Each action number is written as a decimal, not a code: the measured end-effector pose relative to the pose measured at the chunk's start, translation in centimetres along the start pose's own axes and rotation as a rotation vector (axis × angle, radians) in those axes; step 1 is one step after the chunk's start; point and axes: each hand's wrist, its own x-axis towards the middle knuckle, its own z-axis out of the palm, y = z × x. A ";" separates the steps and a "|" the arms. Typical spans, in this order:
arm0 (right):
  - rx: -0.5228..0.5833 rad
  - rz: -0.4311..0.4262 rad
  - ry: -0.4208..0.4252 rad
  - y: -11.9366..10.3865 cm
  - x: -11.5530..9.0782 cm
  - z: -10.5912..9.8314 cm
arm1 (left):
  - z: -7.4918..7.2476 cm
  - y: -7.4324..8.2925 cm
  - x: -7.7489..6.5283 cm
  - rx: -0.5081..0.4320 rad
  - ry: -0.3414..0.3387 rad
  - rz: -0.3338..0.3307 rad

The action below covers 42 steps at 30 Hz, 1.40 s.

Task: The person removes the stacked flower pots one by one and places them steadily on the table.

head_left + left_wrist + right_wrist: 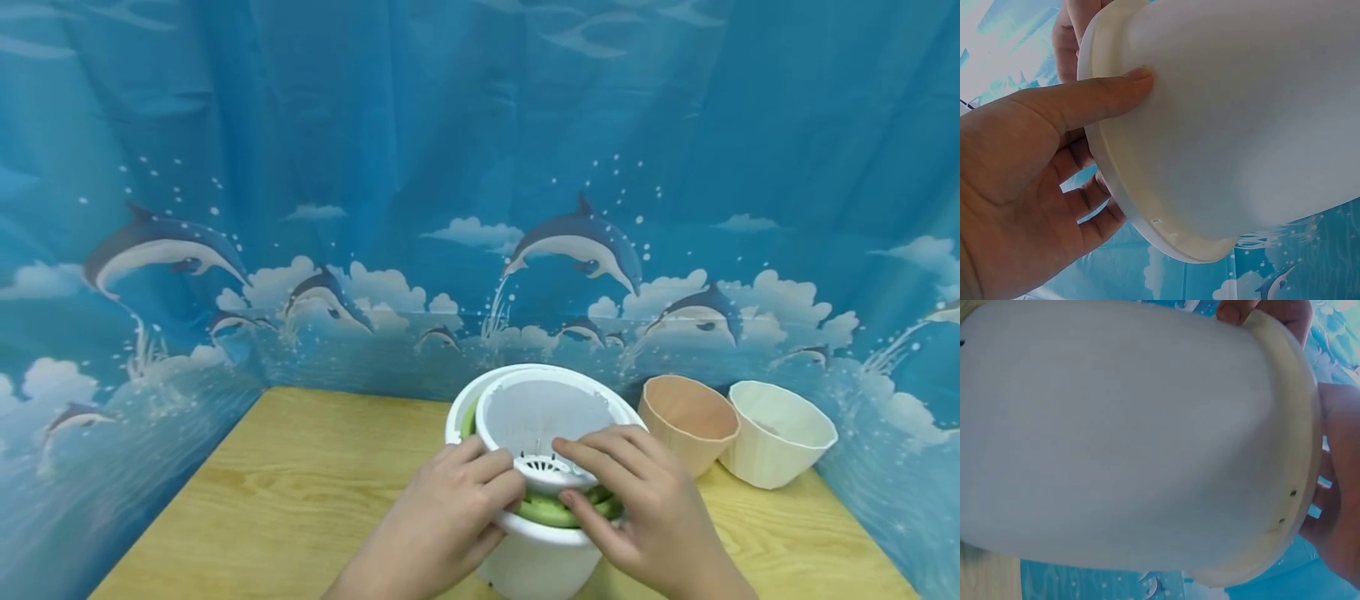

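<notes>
A large white plastic flowerpot [534,571] stands upright, with a green pot [551,510] nested inside it. Inside that sits a smaller white pot [551,404], tilted, its slotted bottom showing. My left hand [457,504] grips the outer pot's rim at the left. Its thumb [1104,100] lies on the outer wall, while the other fingers reach over the edge. At the right, my right hand [648,500] pinches the near rim of the inner white pot, fingers inside and thumb below beside the green pot. The right thumb is hidden in the right wrist view.
A peach-coloured pot [690,417] and a cream pot [780,437] stand side by side at the right rear of the wooden table [322,483]. A blue dolphin-print curtain [420,167] hangs behind the table and along its sides.
</notes>
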 end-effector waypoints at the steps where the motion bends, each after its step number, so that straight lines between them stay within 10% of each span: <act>1: -0.008 0.002 -0.014 -0.1 0.0 0.0 | 0.0 0.0 0.0 -0.002 0.001 0.000; 15: -0.093 0.128 -0.212 -0.6 -0.7 0.1 | 0.1 0.1 0.1 0.009 0.026 0.001; 42: -0.125 0.200 -0.234 -1.8 -0.4 0.2 | 0.0 0.1 0.1 0.004 -0.004 -0.012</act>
